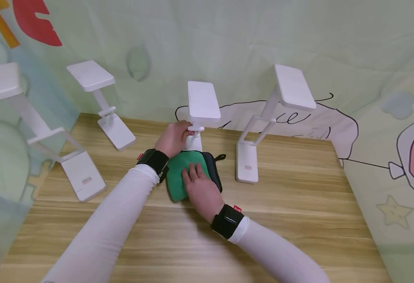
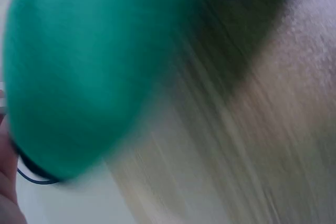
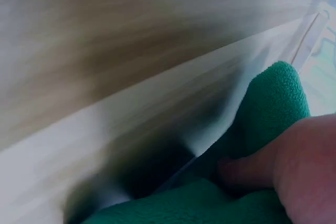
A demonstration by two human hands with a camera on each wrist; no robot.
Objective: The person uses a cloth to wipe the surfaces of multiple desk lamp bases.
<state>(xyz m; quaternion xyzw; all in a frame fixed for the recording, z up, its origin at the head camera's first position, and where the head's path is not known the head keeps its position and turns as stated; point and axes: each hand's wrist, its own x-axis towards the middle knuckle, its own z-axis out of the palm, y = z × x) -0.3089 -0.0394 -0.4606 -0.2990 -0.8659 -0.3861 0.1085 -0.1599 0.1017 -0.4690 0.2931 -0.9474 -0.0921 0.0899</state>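
The middle white desk lamp [image 1: 204, 100] stands at the back of the table, and my left hand [image 1: 173, 138] grips its stem near the hinge. In front of it my right hand [image 1: 204, 192] holds a fuzzy green cloth [image 1: 180, 173], fingers spread over its top; in the right wrist view the thumb [image 3: 252, 171] presses into a fold of it. A dark navy layer with a loop [image 1: 212, 169] shows from under the cloth's right side. The cloth [image 2: 89, 66] fills much of the left wrist view, blurred, and covers most of the lamp's base.
Two more white lamps stand at left, one near [image 1: 83, 177] and one farther back [image 1: 116, 131]. Another lamp [image 1: 247, 163] stands to the right. A printed fabric backdrop [image 1: 242, 47] rises behind the wooden table [image 1: 291, 220].
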